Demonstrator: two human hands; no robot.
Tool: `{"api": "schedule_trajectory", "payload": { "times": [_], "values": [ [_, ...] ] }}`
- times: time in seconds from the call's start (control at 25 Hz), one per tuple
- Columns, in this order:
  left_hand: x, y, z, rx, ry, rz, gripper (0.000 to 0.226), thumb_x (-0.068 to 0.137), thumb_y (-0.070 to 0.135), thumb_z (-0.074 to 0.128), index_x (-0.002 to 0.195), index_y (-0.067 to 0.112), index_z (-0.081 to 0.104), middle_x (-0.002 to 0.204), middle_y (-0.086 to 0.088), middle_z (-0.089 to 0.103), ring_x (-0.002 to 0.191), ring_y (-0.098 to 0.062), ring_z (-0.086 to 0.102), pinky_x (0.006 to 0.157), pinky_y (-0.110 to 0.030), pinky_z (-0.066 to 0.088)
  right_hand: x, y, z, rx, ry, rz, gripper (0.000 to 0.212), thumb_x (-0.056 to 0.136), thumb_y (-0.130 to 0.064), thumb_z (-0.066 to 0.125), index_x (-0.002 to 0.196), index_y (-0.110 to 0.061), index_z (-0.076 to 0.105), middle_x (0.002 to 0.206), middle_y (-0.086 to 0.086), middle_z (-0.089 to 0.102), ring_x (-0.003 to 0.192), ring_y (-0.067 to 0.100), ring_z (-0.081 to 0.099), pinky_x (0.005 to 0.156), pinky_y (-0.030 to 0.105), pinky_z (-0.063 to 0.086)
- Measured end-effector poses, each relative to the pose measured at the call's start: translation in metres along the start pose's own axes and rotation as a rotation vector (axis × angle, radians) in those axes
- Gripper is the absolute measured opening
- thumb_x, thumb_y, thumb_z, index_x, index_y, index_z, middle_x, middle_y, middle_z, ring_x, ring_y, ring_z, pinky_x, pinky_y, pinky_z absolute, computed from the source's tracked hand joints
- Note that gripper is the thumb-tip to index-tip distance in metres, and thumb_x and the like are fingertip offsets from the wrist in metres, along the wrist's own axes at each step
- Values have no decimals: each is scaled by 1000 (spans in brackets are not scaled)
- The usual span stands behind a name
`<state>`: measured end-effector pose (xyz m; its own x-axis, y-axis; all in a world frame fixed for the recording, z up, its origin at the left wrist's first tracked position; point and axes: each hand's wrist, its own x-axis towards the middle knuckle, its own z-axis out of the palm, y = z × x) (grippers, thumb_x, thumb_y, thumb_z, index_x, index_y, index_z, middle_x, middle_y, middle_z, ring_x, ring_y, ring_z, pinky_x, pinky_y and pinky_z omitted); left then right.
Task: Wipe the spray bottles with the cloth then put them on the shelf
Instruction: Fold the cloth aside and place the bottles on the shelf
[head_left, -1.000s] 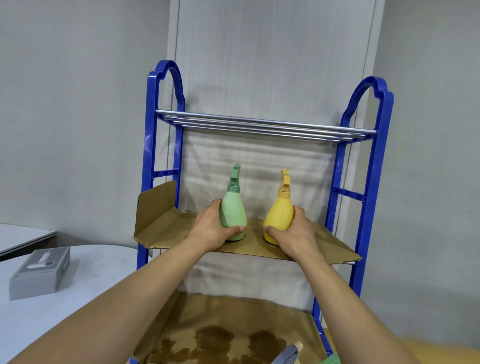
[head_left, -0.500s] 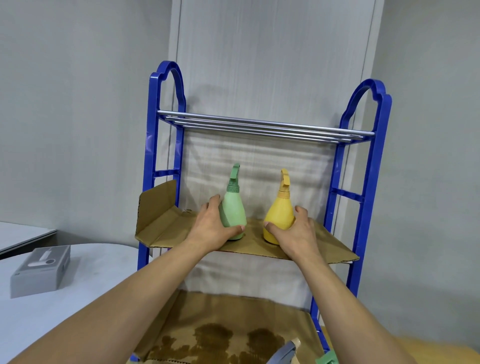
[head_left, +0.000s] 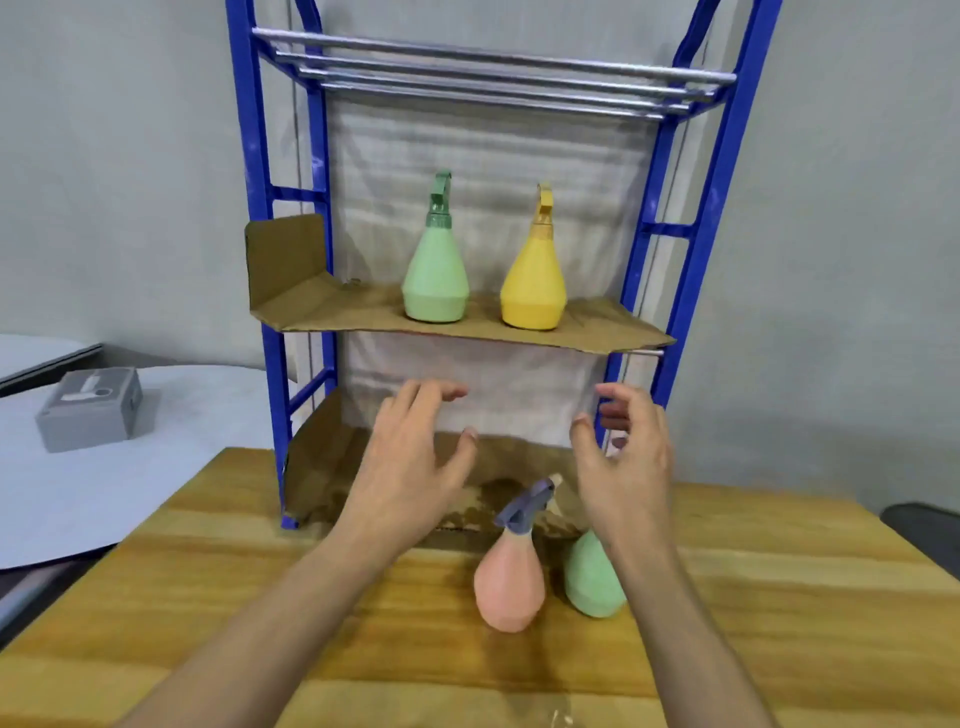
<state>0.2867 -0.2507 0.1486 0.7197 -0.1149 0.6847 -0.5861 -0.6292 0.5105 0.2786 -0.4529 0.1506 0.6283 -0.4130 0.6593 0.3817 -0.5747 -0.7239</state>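
Observation:
A green spray bottle (head_left: 435, 275) and a yellow spray bottle (head_left: 533, 283) stand upright side by side on the cardboard-lined middle shelf (head_left: 332, 312) of the blue rack (head_left: 258, 208). Below, on the wooden table (head_left: 260, 597), stand a pink spray bottle (head_left: 509, 582) with a purple nozzle and a second green bottle (head_left: 589, 577), partly hidden behind my right wrist. My left hand (head_left: 410, 467) and my right hand (head_left: 623, 457) hover empty in front of the lower shelf, fingers spread. No cloth is in view.
The rack's bottom shelf carries stained cardboard (head_left: 322, 467). Its top shelf is made of metal bars (head_left: 493, 73). A grey box (head_left: 91, 408) lies on a white surface (head_left: 78, 499) at the left. A grey wall stands behind.
Both hands let go of the green and yellow bottles on the middle shelf and dropped back below it. The camera tilted down, so the table and two more bottles now show.

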Motion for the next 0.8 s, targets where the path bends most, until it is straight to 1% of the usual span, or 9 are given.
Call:
{"api": "schedule_trajectory", "payload": {
  "times": [0.08, 0.2, 0.28, 0.4, 0.48, 0.56, 0.68, 0.72, 0.8],
  "values": [
    [-32, -9, 23, -3, -47, -51, 36, 96, 25, 64, 130, 28, 54, 120, 15, 50, 109, -8, 47, 94, -27, 44, -37, 29, -6, -2, 0, 57, 26, 88, -23, 67, 111, -31, 59, 106, -6, 58, 99, 11, 58, 84, 34, 50],
    [-66, -26, 55, -24, -152, -160, 36, 93, 22, 67, 127, 26, 55, 118, 14, 52, 110, -12, 52, 98, -35, 48, -83, 73, -12, -40, -24, 187, 22, 85, -19, 68, 105, -27, 61, 99, -4, 61, 92, 13, 59, 84, 41, 51],
    [-82, -34, 72, -59, -212, -205, 40, 92, 21, 67, 129, 25, 54, 122, 11, 56, 114, -14, 56, 101, -38, 50, -104, 98, -16, -81, -43, 251, 21, 85, -20, 68, 104, -25, 61, 97, -3, 61, 91, 14, 58, 84, 43, 51],
    [-89, -38, 90, -78, -296, -274, 51, 91, 23, 67, 139, 20, 52, 134, 6, 60, 121, -18, 57, 104, -34, 46, -115, 121, -21, -127, -43, 327, 24, 85, -29, 70, 105, -24, 58, 98, -2, 60, 95, 19, 59, 85, 42, 50],
    [-84, -36, 100, -88, -358, -314, 57, 91, 24, 68, 144, 19, 49, 137, 3, 62, 123, -19, 58, 100, -31, 45, -113, 129, -22, -180, -1, 357, 35, 82, -36, 73, 110, -22, 55, 104, 0, 60, 102, 23, 56, 89, 41, 47],
    [-81, -36, 109, -122, -406, -362, 61, 91, 25, 69, 147, 21, 46, 135, 3, 63, 122, -19, 59, 96, -28, 43, -108, 134, -16, -265, 36, 386, 56, 76, -47, 76, 118, -18, 52, 113, 6, 58, 110, 30, 53, 94, 44, 43],
    [-82, -38, 123, -150, -419, -375, 61, 89, 22, 73, 144, 19, 48, 130, -1, 64, 119, -22, 60, 97, -31, 45, -96, 132, 3, -389, -14, 483, 84, 69, -66, 74, 130, -16, 48, 122, 14, 54, 116, 36, 50, 95, 48, 40],
    [-84, -40, 126, -148, -399, -379, 59, 87, 23, 75, 140, 17, 51, 126, -2, 64, 116, -24, 60, 97, -35, 47, -93, 132, 10, -414, -18, 499, 86, 67, -68, 73, 131, -16, 48, 122, 15, 54, 116, 37, 50, 94, 48, 40],
    [-89, -42, 129, -123, -342, -394, 55, 81, 30, 79, 129, 17, 55, 116, -2, 61, 109, -24, 58, 91, -38, 49, -88, 135, 16, -431, -18, 482, 79, 70, -61, 74, 129, -15, 49, 122, 15, 54, 115, 40, 52, 93, 49, 41]
  ]
}}
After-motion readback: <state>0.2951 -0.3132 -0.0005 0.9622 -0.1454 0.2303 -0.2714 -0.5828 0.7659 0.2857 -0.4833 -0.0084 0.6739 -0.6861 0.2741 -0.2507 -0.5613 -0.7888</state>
